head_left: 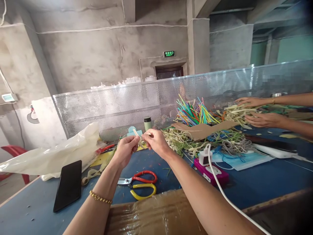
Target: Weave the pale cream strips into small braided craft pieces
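Above the blue table, my left hand [125, 150] pinches a thin pale strip [135, 132] between thumb and forefinger, with the other fingers curled in. My right hand [156, 143] is closed close beside it, fingertips pressed together around the strip's other side. What lies inside the fingers is mostly hidden. Below the hands lies a pair of scissors [134, 178] with one red and one yellow handle. A taped cardboard box [156, 215] sits under my forearms. Just beyond the hands stands a green bottle with a black lid [148, 124].
A black phone [67, 186] and plastic sheeting [66, 148] lie left. Right are tangled strips [177, 140], colourful sticks [193, 112], cardboard [202, 130], a magenta power strip [220, 176] with white cable, and a co-worker's hands [265, 119]. A perforated metal panel [117, 107] stands behind.
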A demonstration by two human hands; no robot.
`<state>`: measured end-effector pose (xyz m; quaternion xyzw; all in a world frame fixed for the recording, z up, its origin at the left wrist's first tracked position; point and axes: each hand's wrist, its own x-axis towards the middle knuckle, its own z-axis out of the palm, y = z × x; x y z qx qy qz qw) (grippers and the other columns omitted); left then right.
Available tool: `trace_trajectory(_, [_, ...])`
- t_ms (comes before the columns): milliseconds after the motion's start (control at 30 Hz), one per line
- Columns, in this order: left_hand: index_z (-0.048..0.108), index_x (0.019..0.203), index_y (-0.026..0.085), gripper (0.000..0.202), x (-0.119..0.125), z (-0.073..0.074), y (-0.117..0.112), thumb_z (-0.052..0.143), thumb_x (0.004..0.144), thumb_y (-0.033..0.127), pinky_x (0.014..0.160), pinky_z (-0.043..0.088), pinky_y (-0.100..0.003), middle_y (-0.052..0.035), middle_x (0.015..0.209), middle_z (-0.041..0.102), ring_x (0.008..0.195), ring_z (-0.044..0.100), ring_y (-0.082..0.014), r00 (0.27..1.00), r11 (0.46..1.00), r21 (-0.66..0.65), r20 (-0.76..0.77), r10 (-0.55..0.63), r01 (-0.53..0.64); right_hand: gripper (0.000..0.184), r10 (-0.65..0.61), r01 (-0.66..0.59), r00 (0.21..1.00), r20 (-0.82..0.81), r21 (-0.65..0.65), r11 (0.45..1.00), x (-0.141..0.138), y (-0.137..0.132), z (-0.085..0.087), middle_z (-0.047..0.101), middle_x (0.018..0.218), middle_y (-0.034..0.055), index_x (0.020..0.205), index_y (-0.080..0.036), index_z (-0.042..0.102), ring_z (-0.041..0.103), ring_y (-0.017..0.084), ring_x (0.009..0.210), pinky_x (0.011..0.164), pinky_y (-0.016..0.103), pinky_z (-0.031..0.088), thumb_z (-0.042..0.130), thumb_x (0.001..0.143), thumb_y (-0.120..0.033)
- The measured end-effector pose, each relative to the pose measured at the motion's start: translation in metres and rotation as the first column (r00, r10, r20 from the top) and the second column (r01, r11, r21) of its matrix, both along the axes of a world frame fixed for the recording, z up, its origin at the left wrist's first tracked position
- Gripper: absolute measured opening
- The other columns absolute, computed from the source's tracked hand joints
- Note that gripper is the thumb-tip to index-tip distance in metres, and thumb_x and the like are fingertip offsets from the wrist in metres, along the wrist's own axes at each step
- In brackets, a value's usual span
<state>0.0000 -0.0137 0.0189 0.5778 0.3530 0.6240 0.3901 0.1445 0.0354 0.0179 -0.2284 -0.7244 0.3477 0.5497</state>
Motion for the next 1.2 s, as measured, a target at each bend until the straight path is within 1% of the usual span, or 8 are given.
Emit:
trace_trajectory(333, [0.057,0.056,0.015,0.038,-0.002,0.003,-0.003,0.074,0.074,0.045,0.046,0.018,-0.025,0.0034,0.052,0.037,0.049,0.028,-0.0072,0.992,0.997,-0.012,-0.108,-0.071,0.07,0.024,-0.046,0.047,0.999,-0.023,0.093,0.995,0.0,-0.003,0.003,0.054,0.054,-0.0028,0.07,-0.018,0.057,0.049,0.011,0.051,0.05,0.023,0.038,0.062,0.083,-0.037])
trace_trajectory(433, [0.057,0.057,0.015,0.038,-0.003,0.001,0.0,0.073,0.075,0.045,0.047,0.018,-0.025,0.004,0.051,0.036,0.049,0.027,-0.0075,0.993,0.999,0.03,-0.115,-0.036,0.039,0.027,-0.01,0.011,0.999,-0.047,0.018,1.0,-0.002,-0.004,0.002,0.057,0.059,-0.0017,0.073,-0.018,0.058,0.048,0.01,0.048,0.045,0.022,0.038,0.063,0.084,-0.042])
trace_trajectory(567, [0.053,0.057,0.016,0.039,-0.001,-0.003,0.004,0.073,0.074,0.045,0.048,0.022,-0.024,0.0041,0.052,0.037,0.05,0.031,-0.008,0.997,0.994,0.086,-0.015,0.073,-0.072,0.041,0.039,-0.043,0.999,-0.033,-0.132,0.99,-0.005,-0.007,0.001,0.06,0.062,0.0014,0.074,-0.016,0.059,0.05,0.01,0.046,0.039,0.022,0.036,0.058,0.085,-0.056])
trace_trajectory(700, [0.054,0.059,0.016,0.038,0.002,-0.004,0.005,0.074,0.073,0.045,0.049,0.027,-0.023,0.0034,0.055,0.042,0.051,0.035,-0.0076,0.995,0.995,0.072,0.071,0.066,-0.071,0.042,0.143,-0.137,0.989,0.026,-0.161,0.977,-0.005,-0.009,0.0,0.056,0.055,-0.0003,0.066,-0.015,0.06,0.05,0.009,0.049,0.041,0.02,0.036,0.069,0.078,-0.054])
trace_trajectory(800, [0.056,0.063,0.015,0.035,0.003,-0.002,0.002,0.074,0.073,0.043,0.051,0.03,-0.023,0.0027,0.058,0.046,0.052,0.038,-0.0076,0.996,0.998,0.057,0.092,0.006,-0.011,0.037,0.293,-0.291,0.956,-0.031,-0.255,0.922,-0.002,-0.011,0.001,0.055,0.056,-0.0018,0.068,-0.014,0.061,0.047,0.008,0.048,0.041,0.02,0.036,0.076,0.072,-0.048])
trace_trajectory(900, [0.059,0.068,0.014,0.032,0.002,0.0,0.001,0.073,0.075,0.043,0.053,0.033,-0.023,0.0012,0.06,0.05,0.054,0.04,-0.0083,0.995,0.996,0.084,0.094,-0.031,0.023,0.036,0.434,-0.447,0.893,-0.123,-0.357,0.82,0.0,-0.013,0.003,0.061,0.068,0.001,0.075,-0.014,0.064,0.051,0.008,0.052,0.043,0.02,0.04,0.073,0.076,-0.049])
trace_trajectory(967, [0.061,0.07,0.014,0.031,0.002,0.001,0.001,0.073,0.076,0.041,0.053,0.033,-0.023,0.001,0.061,0.051,0.054,0.041,-0.0083,0.995,0.995,0.1,0.097,-0.032,0.022,0.036,0.431,-0.454,0.89,-0.15,-0.386,0.803,0.001,-0.013,0.004,0.062,0.073,0.0025,0.078,-0.014,0.065,0.053,0.008,0.052,0.042,0.02,0.04,0.068,0.081,-0.049])
trace_trajectory(1200, [0.058,0.07,0.015,0.031,0.0,-0.002,0.003,0.07,0.078,0.042,0.051,0.029,-0.023,0.0027,0.059,0.048,0.052,0.039,-0.0076,0.997,0.995,0.098,0.079,0.012,-0.02,0.032,0.385,-0.393,0.918,-0.099,-0.373,0.841,-0.001,-0.011,0.002,0.066,0.076,0.0052,0.08,-0.014,0.066,0.055,0.009,0.052,0.042,0.021,0.04,0.068,0.081,-0.046])
